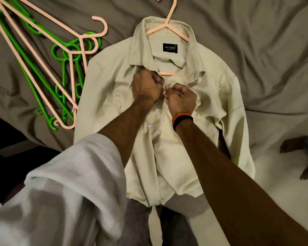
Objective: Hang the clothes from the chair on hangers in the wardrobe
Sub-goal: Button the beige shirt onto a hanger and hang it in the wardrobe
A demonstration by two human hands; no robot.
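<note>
A cream collared shirt (pixel 212 96) lies face up on a grey-brown bed sheet (pixel 265 50). A pink hanger (pixel 167 25) sits inside its collar, hook pointing away from me. My left hand (pixel 146 87) pinches the left edge of the shirt front just below the collar. My right hand (pixel 181 100), with an orange and black band at the wrist, pinches the right edge beside it. The two hands almost touch at the top button. A lower button (pixel 149 126) is visible on the placket.
A loose pile of pink hangers (pixel 73 55) and green hangers (pixel 64 71) lies on the sheet to the left of the shirt. Another person's bare feet (pixel 292 144) stand on the pale floor at the right. My white sleeve (pixel 69 183) fills the lower left.
</note>
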